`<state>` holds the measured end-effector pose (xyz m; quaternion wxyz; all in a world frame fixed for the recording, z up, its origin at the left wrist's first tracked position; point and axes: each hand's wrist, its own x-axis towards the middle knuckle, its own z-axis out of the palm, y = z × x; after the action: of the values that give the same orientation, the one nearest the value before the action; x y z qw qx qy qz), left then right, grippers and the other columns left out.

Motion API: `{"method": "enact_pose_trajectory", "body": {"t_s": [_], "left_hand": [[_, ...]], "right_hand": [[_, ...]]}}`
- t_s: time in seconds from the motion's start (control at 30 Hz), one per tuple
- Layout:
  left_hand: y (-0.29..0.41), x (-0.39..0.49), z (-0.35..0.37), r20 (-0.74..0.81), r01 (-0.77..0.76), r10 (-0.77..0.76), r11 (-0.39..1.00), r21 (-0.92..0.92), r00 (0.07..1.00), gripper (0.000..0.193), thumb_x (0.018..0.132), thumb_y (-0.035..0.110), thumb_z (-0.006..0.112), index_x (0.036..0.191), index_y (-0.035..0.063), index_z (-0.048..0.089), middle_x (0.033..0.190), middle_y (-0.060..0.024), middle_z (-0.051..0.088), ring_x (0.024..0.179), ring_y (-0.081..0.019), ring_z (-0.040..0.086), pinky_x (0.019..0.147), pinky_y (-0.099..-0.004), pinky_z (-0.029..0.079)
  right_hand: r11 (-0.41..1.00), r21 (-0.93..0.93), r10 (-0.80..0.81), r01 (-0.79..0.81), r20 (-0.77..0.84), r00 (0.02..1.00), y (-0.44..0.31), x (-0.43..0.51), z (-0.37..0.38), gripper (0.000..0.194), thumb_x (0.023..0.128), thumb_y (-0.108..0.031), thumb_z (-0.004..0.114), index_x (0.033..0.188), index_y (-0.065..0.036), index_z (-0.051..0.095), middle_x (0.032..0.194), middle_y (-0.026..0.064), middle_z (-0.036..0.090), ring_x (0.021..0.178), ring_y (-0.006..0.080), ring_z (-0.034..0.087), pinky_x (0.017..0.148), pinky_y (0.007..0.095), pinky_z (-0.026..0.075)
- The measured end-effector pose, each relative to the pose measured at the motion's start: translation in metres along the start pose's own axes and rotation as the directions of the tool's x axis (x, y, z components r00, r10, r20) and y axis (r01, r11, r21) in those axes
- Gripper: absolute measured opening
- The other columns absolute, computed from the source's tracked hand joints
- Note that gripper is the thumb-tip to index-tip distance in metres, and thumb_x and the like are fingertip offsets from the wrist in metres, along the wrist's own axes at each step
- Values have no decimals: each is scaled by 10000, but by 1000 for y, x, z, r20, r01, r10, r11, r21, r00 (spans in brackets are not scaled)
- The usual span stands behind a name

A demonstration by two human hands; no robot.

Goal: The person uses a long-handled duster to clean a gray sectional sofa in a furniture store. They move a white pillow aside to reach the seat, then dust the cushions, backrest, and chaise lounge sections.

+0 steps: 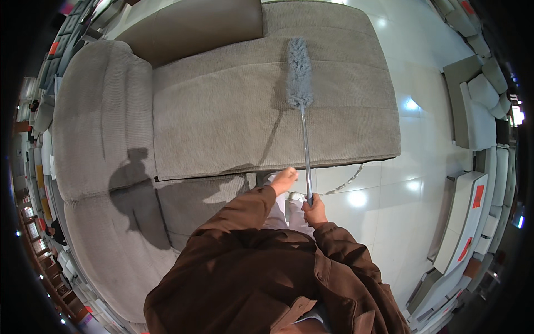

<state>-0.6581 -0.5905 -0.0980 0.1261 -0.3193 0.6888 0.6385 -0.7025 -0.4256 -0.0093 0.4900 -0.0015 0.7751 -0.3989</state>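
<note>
My right hand [316,213] grips the lower end of a duster's metal pole [306,152], close to my body. At the pole's far end, a grey fluffy duster head [299,73] is over the wide seat of a grey-brown corded fabric sofa [217,121]. Its shadow falls to the left on the fabric; whether the fibres touch the seat cannot be told. Left of the pole, my left hand [285,181] is held near the seat's front edge with its fingers curled. Nothing shows in it.
A smooth brown backrest [200,29] borders the seat at the back, and a padded armrest [102,121] stands left. Glossy floor tiles [388,208] lie right, with a thin cord-like strip [348,181]. Beyond are a light sofa [479,108] and a white cabinet [461,223].
</note>
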Motion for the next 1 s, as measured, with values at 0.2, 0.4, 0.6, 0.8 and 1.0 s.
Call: {"method": "enact_pose_trajectory", "body": {"t_s": [0.2,0.4,0.6,0.8,1.0], "left_hand": [[-54,20,-99,-195,166,-75,847,504,978,422,819,290,577,1132,12,525,1159,-209,523,1112,-361,460,952,-417,366],[-84,27,-149,-211,377,-324,637,672,922,530,835,296,584,1288,78,416,1378,-153,333,1258,-341,320,1013,-416,332],[-90,35,-148,-187,393,-390,557,732,902,635,853,239,590,1388,147,260,1467,-121,135,1310,-332,223,1027,-431,325],[-98,51,-137,-175,354,-373,491,796,911,774,796,200,663,1414,155,199,1447,-179,116,1269,-402,233,1018,-443,329],[-118,53,-146,-132,226,-232,443,868,964,814,766,190,691,1412,158,197,1406,-190,141,1193,-407,278,1011,-446,334]], "right_hand": [[971,210,105,-114,53,993,15,17,14,144,859,-64,517,976,-3,460,623,64,508,389,128,464,352,268,386],[942,327,44,-80,117,992,17,35,21,225,919,-219,495,961,1,471,590,53,487,388,133,454,369,251,374],[880,469,35,-78,100,994,20,44,38,348,964,-298,352,1019,7,510,530,37,450,412,124,424,414,263,370],[856,514,14,-55,82,997,60,54,48,336,959,-332,400,933,-28,539,546,30,460,435,115,445,418,248,382],[849,528,23,-18,-3,1000,90,77,67,271,961,-270,422,846,-48,526,549,17,461,436,89,433,406,227,360]]}}
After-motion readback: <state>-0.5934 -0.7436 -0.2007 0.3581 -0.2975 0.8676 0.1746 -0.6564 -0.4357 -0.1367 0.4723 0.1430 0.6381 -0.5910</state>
